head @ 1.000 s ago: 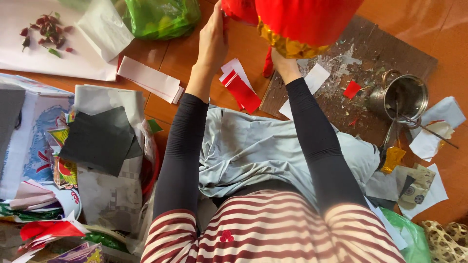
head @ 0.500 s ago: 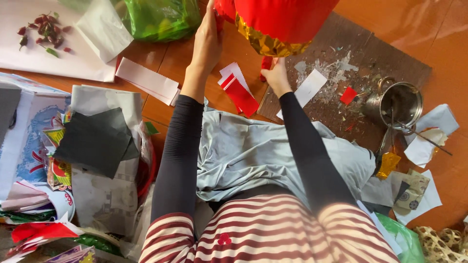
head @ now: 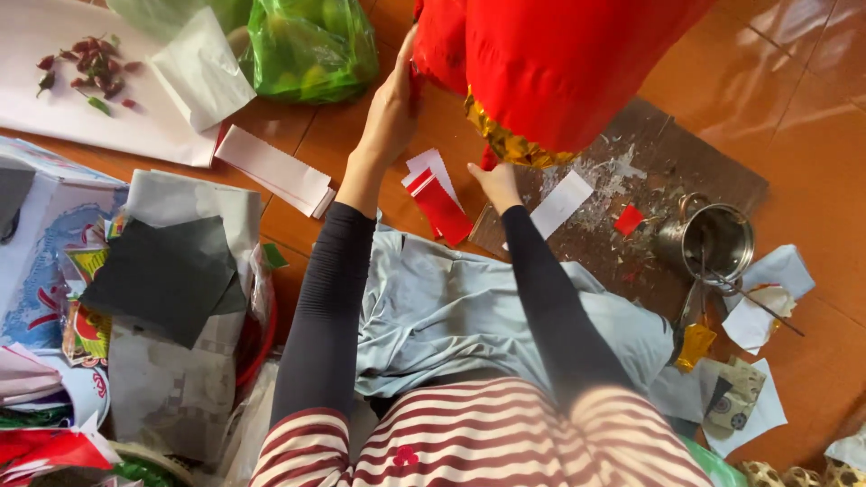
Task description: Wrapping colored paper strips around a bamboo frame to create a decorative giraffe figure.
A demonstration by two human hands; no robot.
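Left hand: the left hand point(head: 392, 113), upper centre of the frame, lies flat with fingers extended and close together against the left side of the large red paper lantern body point(head: 559, 63).
Right hand: the right hand point(head: 494, 183), centre of the frame, sits at the lantern's lower edge; its fingers are curled under the gold foil fringe point(head: 505, 140) and a small red tab, but whether they grip it cannot be told.
Lantern position: top centre to upper right of the frame, cut off by the top edge, above the floor.
Below the hands: a stack of red and white paper slips point(head: 435, 194) lies on the floor between the two wrists.
Right of the hands: a dark grey board speckled with paper scraps point(head: 713, 167) carries a white paper strip point(head: 561, 203) and a small red paper square point(head: 629, 219).
Further right: a round metal cup point(head: 717, 242) stands at the board's right edge, thin sticks resting in it.
Left of the hands: a folded white paper pad point(head: 275, 169) lies on the glossy orange-brown floor point(head: 803, 81).
Upper left: a green plastic bag point(head: 311, 45), and a white sheet with dried red chillies point(head: 86, 63).
Lower left: a heap of printed papers topped by a dark grey sheet point(head: 167, 275).
Foreground: a pale blue cloth point(head: 451, 316) across the lap.
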